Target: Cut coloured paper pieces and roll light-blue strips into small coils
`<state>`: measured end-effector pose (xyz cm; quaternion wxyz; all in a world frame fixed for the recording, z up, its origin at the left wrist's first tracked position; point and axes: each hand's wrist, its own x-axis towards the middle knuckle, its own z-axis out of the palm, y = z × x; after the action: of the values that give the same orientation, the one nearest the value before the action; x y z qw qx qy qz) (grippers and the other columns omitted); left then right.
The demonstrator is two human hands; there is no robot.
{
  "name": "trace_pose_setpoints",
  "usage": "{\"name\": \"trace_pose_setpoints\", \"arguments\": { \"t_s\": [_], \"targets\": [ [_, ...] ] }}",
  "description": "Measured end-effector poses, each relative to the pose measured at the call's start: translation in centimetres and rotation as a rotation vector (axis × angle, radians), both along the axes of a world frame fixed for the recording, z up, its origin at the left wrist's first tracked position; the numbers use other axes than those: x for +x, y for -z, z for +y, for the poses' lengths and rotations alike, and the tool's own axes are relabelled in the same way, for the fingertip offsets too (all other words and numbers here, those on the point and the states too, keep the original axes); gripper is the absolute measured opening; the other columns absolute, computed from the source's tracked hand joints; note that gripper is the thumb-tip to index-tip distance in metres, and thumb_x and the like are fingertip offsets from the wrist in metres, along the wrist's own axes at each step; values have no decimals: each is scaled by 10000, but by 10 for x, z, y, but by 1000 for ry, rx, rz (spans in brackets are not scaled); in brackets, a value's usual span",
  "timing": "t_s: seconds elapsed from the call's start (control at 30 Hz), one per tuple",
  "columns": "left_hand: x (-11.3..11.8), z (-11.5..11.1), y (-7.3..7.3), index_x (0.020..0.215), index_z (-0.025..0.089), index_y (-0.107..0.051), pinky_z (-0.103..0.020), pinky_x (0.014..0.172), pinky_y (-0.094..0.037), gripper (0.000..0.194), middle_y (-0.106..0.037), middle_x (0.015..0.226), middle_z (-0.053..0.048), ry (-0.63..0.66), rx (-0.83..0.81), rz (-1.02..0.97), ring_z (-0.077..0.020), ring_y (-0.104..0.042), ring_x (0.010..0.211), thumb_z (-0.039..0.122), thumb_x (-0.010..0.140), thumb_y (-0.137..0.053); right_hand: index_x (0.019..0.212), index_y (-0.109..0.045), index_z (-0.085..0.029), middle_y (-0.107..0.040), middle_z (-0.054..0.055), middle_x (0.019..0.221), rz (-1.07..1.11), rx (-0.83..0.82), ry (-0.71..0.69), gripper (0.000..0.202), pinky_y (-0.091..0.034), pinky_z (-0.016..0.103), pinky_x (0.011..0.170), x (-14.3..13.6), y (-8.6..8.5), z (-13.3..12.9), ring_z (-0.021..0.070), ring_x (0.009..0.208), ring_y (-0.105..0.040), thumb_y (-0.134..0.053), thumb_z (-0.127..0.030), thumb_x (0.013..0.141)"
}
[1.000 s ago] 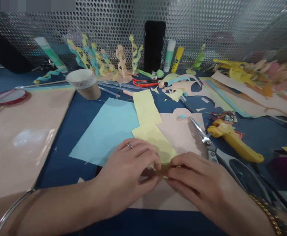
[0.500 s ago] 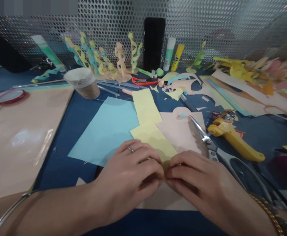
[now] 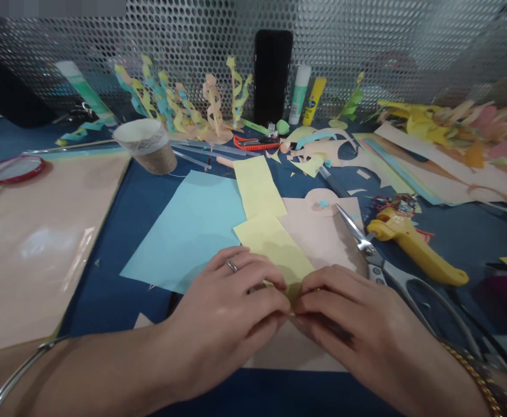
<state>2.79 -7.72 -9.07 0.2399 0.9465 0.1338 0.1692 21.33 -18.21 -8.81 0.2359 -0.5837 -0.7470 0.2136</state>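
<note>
Both hands meet at the near end of a yellow sheet of paper (image 3: 274,240). My left hand (image 3: 231,313), with a ring on one finger, pinches its near edge. Close beside it, my right hand (image 3: 344,315) pinches the same edge, fingertips almost touching the left ones. What the fingertips do to the edge is mostly hidden. Under the yellow paper lie a blue sheet (image 3: 183,231) on the left and a pale pink sheet (image 3: 318,237). Another yellow piece (image 3: 259,188) lies just beyond. Scissors (image 3: 368,249) rest right of my right hand, blades pointing away.
A yellow glue gun (image 3: 422,249) lies right of the scissors. Farther back are a paper cup (image 3: 146,145), a red cutter (image 3: 255,142), glue sticks (image 3: 300,95), an upright phone (image 3: 272,75) and curled paper plants (image 3: 212,107). A plastic-covered pink pack (image 3: 31,249) lies left.
The yellow paper has shifted very slightly right at its far corner, and my left fingers have moved a little. The other things stay where they were.
</note>
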Motion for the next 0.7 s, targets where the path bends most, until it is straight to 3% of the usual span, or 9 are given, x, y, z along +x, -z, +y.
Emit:
{"name": "trace_pose_setpoints", "arguments": {
  "t_s": [0.7],
  "targets": [
    [0, -3, 0, 832, 243, -632, -363, 965, -325, 66, -634, 1029, 37, -30, -121, 76, -155, -558, 999, 193, 847, -591, 860, -609, -232, -608, 2, 929, -64, 11, -6, 99, -470, 320, 700, -2, 0, -2, 174, 852, -562, -528, -188, 896]
  ]
}}
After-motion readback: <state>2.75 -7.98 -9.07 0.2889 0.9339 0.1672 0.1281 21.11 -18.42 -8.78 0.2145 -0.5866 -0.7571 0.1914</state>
